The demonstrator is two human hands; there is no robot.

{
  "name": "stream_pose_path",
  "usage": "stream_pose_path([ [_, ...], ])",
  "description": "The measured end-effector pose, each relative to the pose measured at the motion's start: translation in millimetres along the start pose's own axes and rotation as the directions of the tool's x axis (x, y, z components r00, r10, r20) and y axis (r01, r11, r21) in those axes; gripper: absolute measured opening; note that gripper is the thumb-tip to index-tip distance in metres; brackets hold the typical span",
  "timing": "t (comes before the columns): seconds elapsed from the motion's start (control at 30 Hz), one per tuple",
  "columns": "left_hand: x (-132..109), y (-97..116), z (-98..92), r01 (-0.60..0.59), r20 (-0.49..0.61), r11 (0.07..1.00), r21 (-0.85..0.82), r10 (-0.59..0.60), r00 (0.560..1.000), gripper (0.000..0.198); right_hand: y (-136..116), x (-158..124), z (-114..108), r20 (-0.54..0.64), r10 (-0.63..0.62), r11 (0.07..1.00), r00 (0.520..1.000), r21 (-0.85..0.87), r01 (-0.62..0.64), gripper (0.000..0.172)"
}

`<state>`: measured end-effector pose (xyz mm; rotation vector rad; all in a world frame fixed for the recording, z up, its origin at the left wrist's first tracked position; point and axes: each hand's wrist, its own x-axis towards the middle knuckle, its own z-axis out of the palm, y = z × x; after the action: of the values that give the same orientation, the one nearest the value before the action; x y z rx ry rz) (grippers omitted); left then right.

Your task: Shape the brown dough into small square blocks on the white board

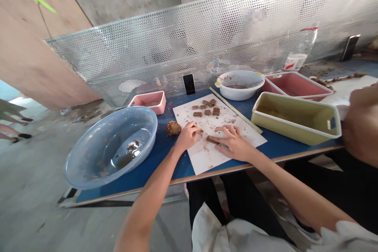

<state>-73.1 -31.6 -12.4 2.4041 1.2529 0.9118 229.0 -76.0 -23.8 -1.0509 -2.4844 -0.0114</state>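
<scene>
On a white sheet (pixel 203 159) smeared with brown crumbs, both my hands are at work. My left hand (pixel 188 136) is closed at the sheet's left side, with a small bit of brown clay (pixel 200 130) at its fingertips. Fingers spread, my right hand (pixel 234 142) lies over a flat brown clay strip (pixel 212 139) and touches it; part of the strip is hidden beneath. Beyond my hands, several short clay blocks (pixel 207 112) lie in a loose group. A rough clay lump (pixel 173 128) rests on the blue table just left of my left hand.
A large blue basin (pixel 88 179) with murky residue stands left, a pink tray (pixel 161 104) behind it. A phone (pixel 189 84) leans on the perforated screen. A pale stick (pixel 236 110), white basin (pixel 240 93), green bin (pixel 283 126) and another person's arm (pixel 363 126) are right.
</scene>
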Motion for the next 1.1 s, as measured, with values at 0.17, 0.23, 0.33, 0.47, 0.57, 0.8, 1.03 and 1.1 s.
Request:
stream_pose_path([
  [0.17, 0.4, -1.0, 1.3, 0.002, 0.000, 1.000, -0.002, -0.002, 1.000, 0.039, -0.9, -2.0, -3.5, -0.062, -0.045, 0.998, 0.997, -0.038, 0.042, 0.045],
  [0.23, 0.5, -0.5, 1.2, 0.000, -0.002, 1.000, -0.007, 0.000, 1.000, 0.039, -1.6, -1.8, -4.8, -0.050, -0.067, 0.997, 0.996, -0.044, 0.065, 0.045],
  [0.33, 0.3, 0.5, 0.6, 0.002, 0.003, 1.000, -0.013, -0.001, 1.000, 0.040, -2.7, -1.5, -5.3, -0.069, -0.059, 0.997, 0.996, -0.045, 0.056, 0.044],
  [0.47, 0.1, 1.2, 0.4, 0.001, 0.005, 1.000, -0.011, -0.001, 1.000, 0.042, -3.5, -3.1, -4.2, -0.136, -0.070, 0.997, 0.988, -0.041, 0.065, 0.039],
  [0.57, 0.0, 1.5, 0.5, 0.001, 0.001, 1.000, -0.011, -0.001, 1.000, 0.041, -3.5, -4.4, -3.8, -0.228, 0.016, 0.998, 0.974, -0.053, -0.029, 0.042],
  [0.8, -0.3, 2.4, -1.3, -0.007, 0.011, 1.000, -0.002, 0.007, 1.000, 0.040, -3.7, -5.6, -6.5, -0.121, -0.081, 0.993, 0.989, -0.098, 0.069, 0.034],
  [1.03, -0.1, -1.0, 0.1, -0.028, 0.000, 0.999, 0.016, 0.028, 1.000, 0.040, -8.3, -6.0, -8.7, -0.166, -0.121, 0.987, 0.979, -0.128, 0.100, 0.033],
  [1.1, -0.1, -0.9, 0.1, -0.025, 0.004, 1.000, 0.018, 0.025, 1.000, 0.040, -8.4, -5.1, -8.2, -0.153, -0.096, 0.989, 0.984, -0.127, 0.077, 0.033],
])
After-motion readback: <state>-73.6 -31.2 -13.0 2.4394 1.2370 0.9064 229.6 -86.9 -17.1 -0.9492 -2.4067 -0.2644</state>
